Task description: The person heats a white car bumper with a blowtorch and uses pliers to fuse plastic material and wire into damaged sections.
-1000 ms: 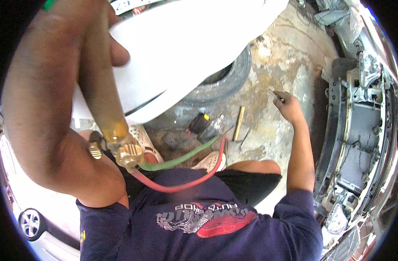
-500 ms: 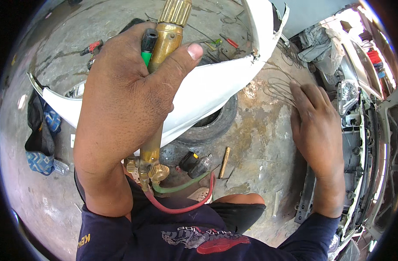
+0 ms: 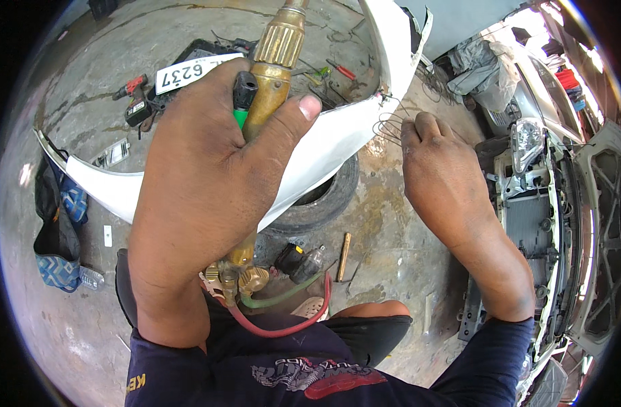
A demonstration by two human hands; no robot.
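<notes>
My left hand [image 3: 195,183] is closed around a brass gas torch [image 3: 271,78], held upright at the left with its tip out of the picture. A lighter [image 3: 245,91] with a green body and black top is pinched in the same grip. Green and red hoses [image 3: 288,332] run from the valves at the torch's lower end. On the right, my right hand [image 3: 446,180] has its fingers closed on thin looped wire [image 3: 386,127]. The wire loops hang beside the edge of a white car bumper [image 3: 331,136], which rests over a black tyre [image 3: 327,217].
A cordless drill [image 3: 135,98], a number plate [image 3: 195,72] and a red-handled tool [image 3: 341,69] lie beyond the bumper. Nearer are a hammer [image 3: 344,254] and a power tool [image 3: 300,261]. An opened car front [image 3: 531,217] borders the right; a patterned bag [image 3: 58,268] sits left.
My right hand has moved left and slightly up, bringing the wire loops to the bumper's edge. My left hand, with the torch and lighter, has shifted slightly down and right in view.
</notes>
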